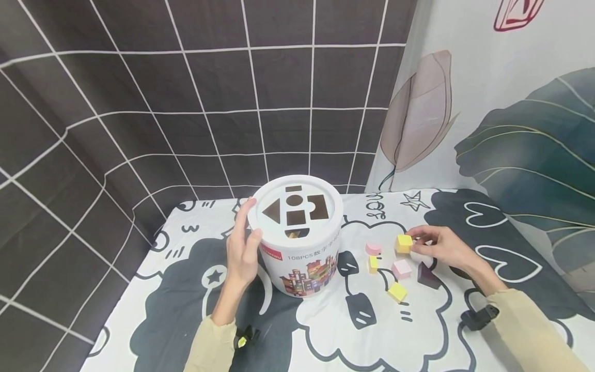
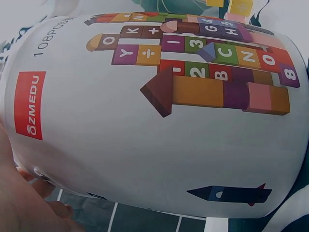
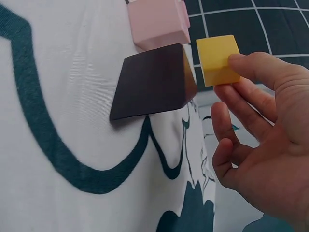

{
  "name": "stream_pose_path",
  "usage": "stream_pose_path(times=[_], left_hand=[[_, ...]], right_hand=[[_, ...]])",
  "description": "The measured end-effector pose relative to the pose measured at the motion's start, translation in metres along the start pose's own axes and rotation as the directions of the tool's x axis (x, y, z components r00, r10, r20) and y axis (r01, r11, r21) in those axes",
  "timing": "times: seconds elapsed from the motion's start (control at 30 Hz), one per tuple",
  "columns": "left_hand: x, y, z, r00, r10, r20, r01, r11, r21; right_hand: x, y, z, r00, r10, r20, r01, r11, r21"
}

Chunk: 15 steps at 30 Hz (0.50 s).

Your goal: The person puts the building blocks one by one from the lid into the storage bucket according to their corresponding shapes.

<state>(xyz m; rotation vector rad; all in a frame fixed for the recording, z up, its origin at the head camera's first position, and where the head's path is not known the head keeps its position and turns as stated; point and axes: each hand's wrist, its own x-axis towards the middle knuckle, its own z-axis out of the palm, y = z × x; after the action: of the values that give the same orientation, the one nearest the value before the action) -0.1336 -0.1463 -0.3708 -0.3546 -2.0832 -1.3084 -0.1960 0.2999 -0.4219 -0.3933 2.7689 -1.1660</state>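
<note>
In the head view, a white bucket (image 1: 302, 258) stands upright, its round lid (image 1: 307, 200) pierced by holes of several shapes. My left hand (image 1: 242, 257) rests against the bucket's left side at the lid's rim, fingers extended and thumb apart. My right hand (image 1: 441, 247) pinches a yellow cube (image 1: 403, 243) between thumb and fingers. Below that hand lies a dark prism (image 1: 428, 276), with a pink block (image 1: 401, 269) beside it. The right wrist view shows the yellow cube (image 3: 217, 60) at the fingertips, the dark prism (image 3: 149, 82) to its left.
Between the bucket and my right hand lie a rounded pink block (image 1: 373, 249), a small yellow block (image 1: 373, 264) and another yellow block (image 1: 397, 292). A patterned cloth (image 1: 334, 341) covers the table. Behind it hang a dark grid curtain (image 1: 209, 88) and a leaf-print curtain (image 1: 469, 57).
</note>
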Motion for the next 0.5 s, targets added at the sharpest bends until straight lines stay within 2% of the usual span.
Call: stream_pose_path(times=[0.5], left_hand=[[0.000, 0.000, 0.000, 1.000, -0.005, 0.002, 0.005, 1.000, -0.005]], right_hand=[[0.000, -0.022, -0.009, 0.992, -0.107, -0.068, 0.103, 0.993, -0.054]])
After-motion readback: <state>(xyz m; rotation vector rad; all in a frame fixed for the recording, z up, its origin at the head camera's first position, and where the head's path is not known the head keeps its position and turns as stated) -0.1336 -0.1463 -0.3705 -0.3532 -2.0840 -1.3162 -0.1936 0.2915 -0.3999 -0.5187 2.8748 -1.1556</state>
